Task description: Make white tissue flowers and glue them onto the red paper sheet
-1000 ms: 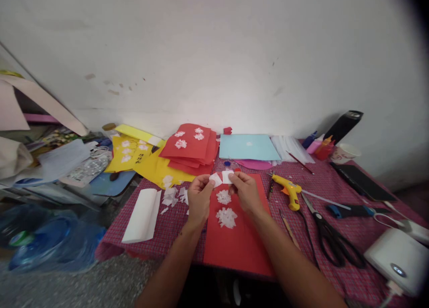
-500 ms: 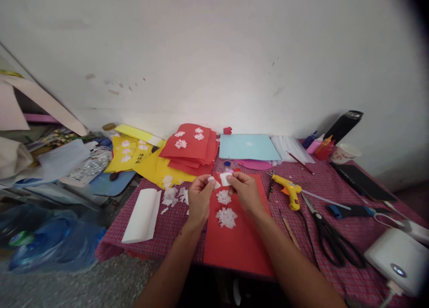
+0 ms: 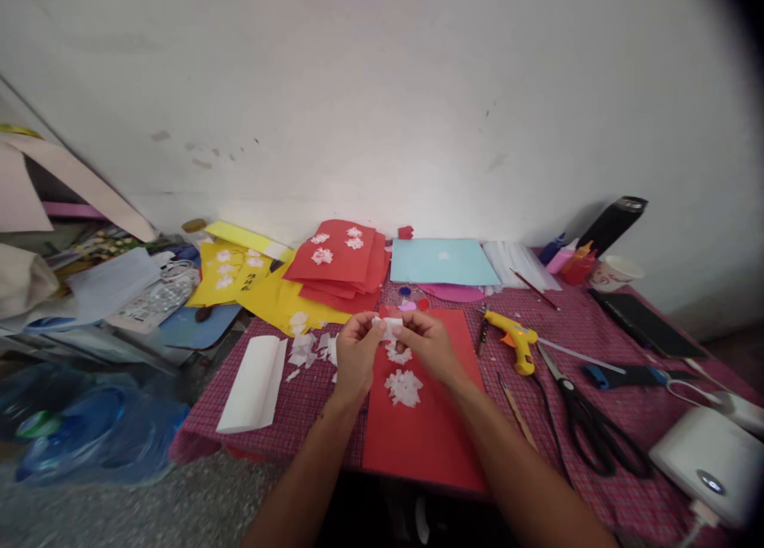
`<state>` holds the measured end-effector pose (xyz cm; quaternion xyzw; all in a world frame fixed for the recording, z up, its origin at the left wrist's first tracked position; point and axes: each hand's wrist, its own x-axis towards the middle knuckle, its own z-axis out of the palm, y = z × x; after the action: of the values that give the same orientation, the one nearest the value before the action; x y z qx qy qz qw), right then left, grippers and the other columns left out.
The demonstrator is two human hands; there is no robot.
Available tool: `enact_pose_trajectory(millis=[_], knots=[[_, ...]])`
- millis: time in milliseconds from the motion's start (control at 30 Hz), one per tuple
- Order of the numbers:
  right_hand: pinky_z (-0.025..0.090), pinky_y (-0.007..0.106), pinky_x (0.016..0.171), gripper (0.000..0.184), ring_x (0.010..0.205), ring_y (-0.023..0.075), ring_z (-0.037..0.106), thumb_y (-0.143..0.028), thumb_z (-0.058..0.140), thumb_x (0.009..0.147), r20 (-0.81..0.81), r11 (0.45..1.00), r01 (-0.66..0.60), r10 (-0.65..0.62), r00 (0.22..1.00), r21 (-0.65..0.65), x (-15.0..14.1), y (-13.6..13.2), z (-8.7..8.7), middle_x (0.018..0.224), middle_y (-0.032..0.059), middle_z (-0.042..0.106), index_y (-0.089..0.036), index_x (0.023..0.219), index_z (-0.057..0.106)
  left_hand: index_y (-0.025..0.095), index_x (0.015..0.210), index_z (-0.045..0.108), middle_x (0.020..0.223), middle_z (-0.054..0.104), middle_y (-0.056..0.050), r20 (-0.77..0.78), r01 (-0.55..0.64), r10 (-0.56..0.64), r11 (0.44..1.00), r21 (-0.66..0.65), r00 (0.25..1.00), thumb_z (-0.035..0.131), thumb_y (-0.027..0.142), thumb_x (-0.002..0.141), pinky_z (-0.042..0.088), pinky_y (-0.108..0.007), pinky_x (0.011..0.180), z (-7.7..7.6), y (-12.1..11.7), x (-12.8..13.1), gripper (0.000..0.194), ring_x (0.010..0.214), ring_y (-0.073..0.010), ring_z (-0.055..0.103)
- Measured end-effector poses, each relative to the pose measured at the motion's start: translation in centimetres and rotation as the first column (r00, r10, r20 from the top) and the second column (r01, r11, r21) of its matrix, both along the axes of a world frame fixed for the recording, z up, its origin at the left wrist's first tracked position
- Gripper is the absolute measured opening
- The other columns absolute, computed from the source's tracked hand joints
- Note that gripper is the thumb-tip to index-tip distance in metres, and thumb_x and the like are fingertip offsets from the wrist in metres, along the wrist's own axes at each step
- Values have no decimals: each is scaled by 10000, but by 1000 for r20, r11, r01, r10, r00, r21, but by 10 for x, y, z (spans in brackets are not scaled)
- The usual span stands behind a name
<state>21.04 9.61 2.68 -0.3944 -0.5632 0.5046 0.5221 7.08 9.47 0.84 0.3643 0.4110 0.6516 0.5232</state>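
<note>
My left hand (image 3: 356, 351) and my right hand (image 3: 430, 344) meet above the upper part of a red paper sheet (image 3: 426, 445). Between their fingertips is white paper (image 3: 391, 325), pinched from both sides; whether it is one piece or two overlapping, I cannot tell. Just beneath my fingers a white paper flower (image 3: 399, 355) lies on the red sheet, partly covered by them. A second, larger white paper flower (image 3: 404, 388) lies nearer to me. Loose white paper scraps (image 3: 303, 349) are left of my left hand, beside a folded white sheet (image 3: 254, 382).
Right of the red sheet lie a yellow glue gun (image 3: 518, 340), black-handled scissors (image 3: 597, 429), a blue-and-black cutter (image 3: 626, 375) and a white power bank (image 3: 707, 464). Red cards with flowers (image 3: 337, 254) and a light blue sheet (image 3: 442, 263) lie behind. A black flask (image 3: 614, 226) stands at the back right.
Two separate white paper pieces, one in each hand, have come together between my fingertips. My right hand has moved left and slightly down, and coloured caps behind it show more.
</note>
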Motion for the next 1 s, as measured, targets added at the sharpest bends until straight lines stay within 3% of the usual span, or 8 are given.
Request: enact_pose_trajectory(millis=[167,267,433,733,1000], knots=[[392,234,506,162,525,117,515,-276,729,760,-27,999,-43,43,999,-7,-3,-1,-1,621,-43,601,-194,871,644,167,905,682,796,648,11,-1,-11,11,1000,5,1000,787,303,733,460,-216,675,0,1,0,243,687,-94,581],[400,236,509,111,512,118,520,-284,690,794,24,1000,0,1,1000,-18,-4,-1,-2,585,-42,595,-194,800,627,168,910,678,799,650,12,2,2,-2,1000,-2,1000,793,307,731,462,-219,686,-1,0,1,255,694,-95,586],[402,239,501,219,485,122,522,-371,647,865,48,998,56,-54,997,-42,-2,1,-5,549,-27,604,-193,743,614,167,926,675,809,660,5,-22,13,-13,1000,-13,1000,796,351,742,454,-216,673,1,0,1,287,694,-97,590],[420,238,487,253,463,119,528,-410,711,800,-147,983,66,-92,985,-172,-1,7,-9,551,-17,609,-182,731,624,171,958,664,809,655,7,-13,35,-36,999,-16,999,791,339,751,455,-213,649,0,-1,1,295,673,-95,585],[396,222,449,229,415,106,510,-346,741,752,-289,960,61,-142,947,-274,0,7,-5,502,-33,590,-187,687,589,176,966,655,812,661,7,-13,40,-40,999,-4,999,783,328,761,453,-209,644,-3,-1,0,285,662,-90,584]])
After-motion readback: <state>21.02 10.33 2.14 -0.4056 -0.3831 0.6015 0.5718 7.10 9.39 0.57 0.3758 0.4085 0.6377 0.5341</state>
